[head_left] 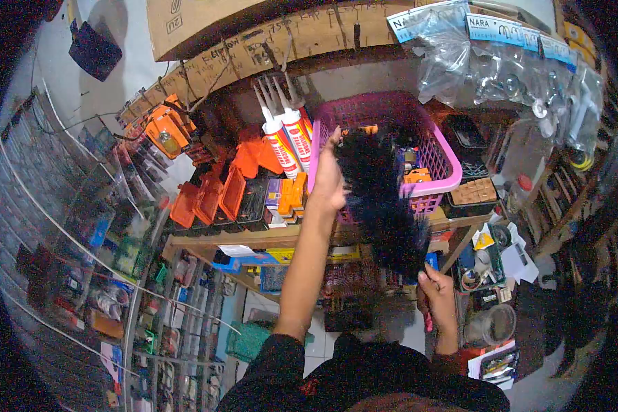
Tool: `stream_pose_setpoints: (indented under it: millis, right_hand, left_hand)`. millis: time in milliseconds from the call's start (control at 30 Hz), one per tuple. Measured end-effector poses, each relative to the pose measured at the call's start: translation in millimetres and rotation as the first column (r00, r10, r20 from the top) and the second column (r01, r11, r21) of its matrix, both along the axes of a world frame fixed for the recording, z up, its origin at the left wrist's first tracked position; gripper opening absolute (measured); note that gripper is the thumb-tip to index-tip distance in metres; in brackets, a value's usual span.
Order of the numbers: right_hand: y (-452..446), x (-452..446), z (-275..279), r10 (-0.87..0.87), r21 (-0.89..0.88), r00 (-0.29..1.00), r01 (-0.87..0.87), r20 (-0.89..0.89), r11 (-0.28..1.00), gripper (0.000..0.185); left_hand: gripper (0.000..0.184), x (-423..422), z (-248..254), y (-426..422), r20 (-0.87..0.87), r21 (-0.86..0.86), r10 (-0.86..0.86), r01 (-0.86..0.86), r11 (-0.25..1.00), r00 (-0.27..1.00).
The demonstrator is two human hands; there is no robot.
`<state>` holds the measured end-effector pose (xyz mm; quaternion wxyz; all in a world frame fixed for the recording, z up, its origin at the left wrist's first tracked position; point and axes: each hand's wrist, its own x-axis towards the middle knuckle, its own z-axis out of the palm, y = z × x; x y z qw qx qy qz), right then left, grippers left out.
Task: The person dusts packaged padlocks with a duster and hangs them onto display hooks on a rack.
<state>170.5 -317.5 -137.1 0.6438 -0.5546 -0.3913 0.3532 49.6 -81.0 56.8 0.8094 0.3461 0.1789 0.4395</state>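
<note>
A pink plastic basket point(448, 165) stands on the wooden shelf, with small boxes and packets inside. My left hand point(329, 172) is closed on the basket's left rim. Low on the right, my right hand point(438, 295) grips the pinkish-red handle of a black feathery duster point(381, 199). The duster slants up from that hand across the front of the basket and over its opening, hiding part of the contents.
White sealant tubes point(281, 147) with pointed nozzles stand left of the basket, near orange bins point(232, 192) and small boxes point(285, 198). A black tray of tan blocks point(472, 192) sits at the right. Clear plastic bags point(508, 75) hang at upper right.
</note>
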Motion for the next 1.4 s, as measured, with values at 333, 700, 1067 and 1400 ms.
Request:
stream_pose_setpoints:
  millis: [333, 700, 1067, 1400]
  right_hand:
    - [12.7, -44.9, -9.4, 0.014, -0.171, 0.966, -0.060, -0.258, 0.983, 0.021]
    - [23.2, -64.0, 23.9, 0.078, -0.056, 0.891, -0.115, -0.447, 0.992, 0.024]
    - [-1.8, -110.5, -11.6, 0.082, -0.121, 0.866, -0.161, -0.494, 0.980, 0.024]
    - [30.3, -89.9, -35.4, 0.070, -0.079, 0.969, -0.091, -0.238, 0.993, 0.020]
  left_hand:
    - [0.052, -9.0, 1.0, -7.6, -0.171, 0.169, 0.023, 0.007, 0.986, 0.985]
    - [0.046, -4.8, 15.1, -25.2, -0.012, 0.040, -0.008, 0.009, 0.999, 1.000]
    - [0.056, -8.5, -23.8, 29.9, 0.012, 0.149, -0.309, 0.304, 0.941, 0.951]
    - [0.044, -9.6, -5.4, 3.0, -0.107, 0.121, -0.067, 0.080, 0.989, 0.992]
